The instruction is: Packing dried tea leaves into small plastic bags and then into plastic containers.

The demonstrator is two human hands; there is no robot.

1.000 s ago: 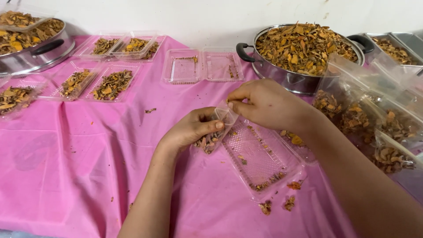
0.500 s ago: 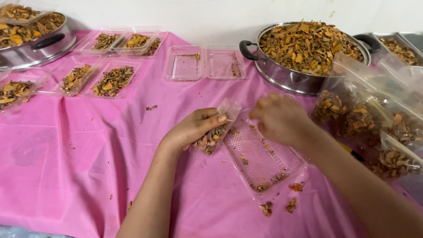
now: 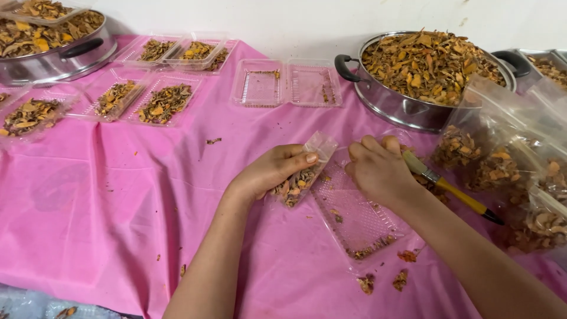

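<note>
Left hand [image 3: 269,171]: we grip the small bag [image 3: 301,177] of dried pieces beside the clear tray [image 3: 354,215] | Right hand [image 3: 378,171]: we've just let go of the bag, now clutching a brush [image 3: 452,189] | Sweeping crumbs seems likely.

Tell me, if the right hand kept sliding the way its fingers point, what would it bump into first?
The right hand points left, toward the small clear bag of dried orange pieces held by the left hand. It would probably meet that bag first.

Left pot [image 3: 53,56] cut by frame edge, right hand [image 3: 378,171] covering tray [image 3: 354,218] corner, brush [image 3: 455,192] bristles hidden
</note>
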